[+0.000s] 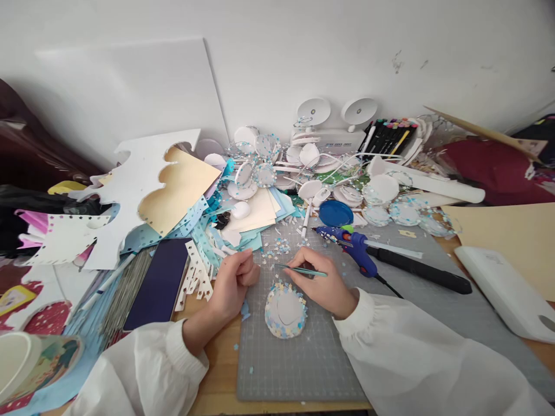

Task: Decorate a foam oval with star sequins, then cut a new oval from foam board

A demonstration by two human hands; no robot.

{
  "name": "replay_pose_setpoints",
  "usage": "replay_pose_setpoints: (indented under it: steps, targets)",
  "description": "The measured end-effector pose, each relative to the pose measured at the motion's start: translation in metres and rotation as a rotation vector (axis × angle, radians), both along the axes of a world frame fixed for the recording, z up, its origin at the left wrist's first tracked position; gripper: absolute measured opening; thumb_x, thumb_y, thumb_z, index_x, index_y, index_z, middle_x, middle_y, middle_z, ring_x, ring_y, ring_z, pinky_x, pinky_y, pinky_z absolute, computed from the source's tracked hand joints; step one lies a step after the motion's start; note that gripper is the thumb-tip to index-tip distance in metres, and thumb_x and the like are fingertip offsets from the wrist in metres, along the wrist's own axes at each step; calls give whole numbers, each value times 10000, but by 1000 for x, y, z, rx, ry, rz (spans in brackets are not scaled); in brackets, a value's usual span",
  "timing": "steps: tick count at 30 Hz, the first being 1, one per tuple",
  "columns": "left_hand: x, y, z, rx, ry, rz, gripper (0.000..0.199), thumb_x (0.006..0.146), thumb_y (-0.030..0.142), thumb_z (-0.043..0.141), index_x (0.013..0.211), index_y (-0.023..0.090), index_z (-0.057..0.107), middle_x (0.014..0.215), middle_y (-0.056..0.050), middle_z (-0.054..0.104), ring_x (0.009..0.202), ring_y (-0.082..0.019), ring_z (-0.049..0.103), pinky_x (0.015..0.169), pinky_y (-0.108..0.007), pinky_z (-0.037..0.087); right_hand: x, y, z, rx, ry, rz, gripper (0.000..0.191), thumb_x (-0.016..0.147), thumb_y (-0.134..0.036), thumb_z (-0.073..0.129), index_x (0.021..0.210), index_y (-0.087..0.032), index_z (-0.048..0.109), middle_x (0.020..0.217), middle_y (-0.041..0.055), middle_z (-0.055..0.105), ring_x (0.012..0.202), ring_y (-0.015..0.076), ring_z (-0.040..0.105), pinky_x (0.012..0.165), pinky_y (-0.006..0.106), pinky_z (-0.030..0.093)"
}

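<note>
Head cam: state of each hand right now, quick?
Left hand: closed, fingers curled in; can't tell whether anything is inside.
Right hand: closed, holding tweezers.

With the clock centred on my view, I count one bare left hand [235, 281] at seven, one bare right hand [323, 284] and one pair of slim teal tweezers [310, 271] at five, one round white star-rimmed disc [285, 310] at six, one blue plastic glue gun [357, 247] at four, one round dark-blue lid [336, 214] at three, two round white lamp heads [314, 113] near one.
</note>
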State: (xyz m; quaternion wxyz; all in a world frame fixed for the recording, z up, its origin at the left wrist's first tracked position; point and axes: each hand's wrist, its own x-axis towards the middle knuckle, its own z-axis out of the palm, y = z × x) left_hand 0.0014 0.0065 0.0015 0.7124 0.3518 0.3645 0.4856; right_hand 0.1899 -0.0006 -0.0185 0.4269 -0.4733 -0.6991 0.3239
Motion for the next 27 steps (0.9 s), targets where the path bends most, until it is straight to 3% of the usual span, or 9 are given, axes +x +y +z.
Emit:
replay_pose_setpoints:
  steps: [13,21,23,27]
  targets:
    - [2,0,2,-10,2,6,484,848,341,491,510,195,176,450,79,106,446,-74,125,484,-266,156,-2,0,-1,96,-2,91,190,819,-145,585,671,-205,484,697,5,551,657,142,515,611,282,397]
    - [1,0,1,9,22,-9,493,847,360,503,513,198,179,462,80,121,450,-72,134,477,-250,181,5,-1,10,165,152,-49,151,808,-161,634,720,-213,522,707,8,557,676,157,556,604,298,422]
    - [2,0,1,46,65,-5,470,846,348,523,515,191,229,478,76,166,462,-71,155,481,-248,177,8,-3,16,192,210,-78,152,797,-144,650,729,-215,533,721,9,566,676,155,561,602,298,429]
    - [4,-2,2,126,267,-47,259,838,359,573,678,161,529,527,66,285,492,-68,223,484,-231,168,12,-9,24,241,319,-80,168,775,-95,668,741,-215,556,743,11,583,706,162,599,624,308,459]
